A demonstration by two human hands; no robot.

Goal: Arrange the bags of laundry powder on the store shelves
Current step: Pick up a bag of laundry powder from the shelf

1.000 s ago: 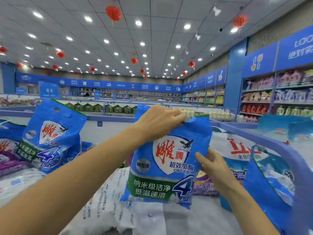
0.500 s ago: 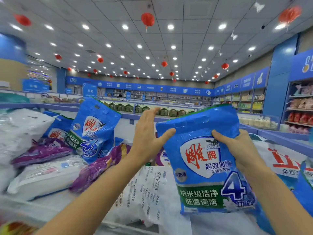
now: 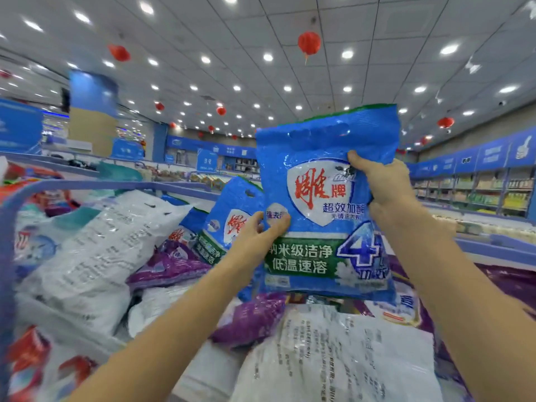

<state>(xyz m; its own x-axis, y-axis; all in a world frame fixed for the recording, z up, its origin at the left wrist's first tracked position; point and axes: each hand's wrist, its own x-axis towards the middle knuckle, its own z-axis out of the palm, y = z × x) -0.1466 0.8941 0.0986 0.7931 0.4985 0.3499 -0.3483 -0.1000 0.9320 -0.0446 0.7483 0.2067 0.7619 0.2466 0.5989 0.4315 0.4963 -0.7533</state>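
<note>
Head view: a blue laundry powder bag (image 3: 316, 256) is held upright above a pile of white and purple bags (image 3: 95, 242), slightly toward 2 o'clock from centre. The left hand (image 3: 258, 230) pinches its 9 o'clock edge, and the right hand (image 3: 380, 184) grips its 3 o'clock edge.

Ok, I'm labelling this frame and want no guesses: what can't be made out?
Head view:
Blue bag: its back faces away.
Left hand and right hand: fingers hidden behind the bag.
Second blue bag: partly covered by the held bag and left hand.
Red-and-white bags: blurred, cut by the bottom-left edge.
Far shelves: goods too small.
</note>
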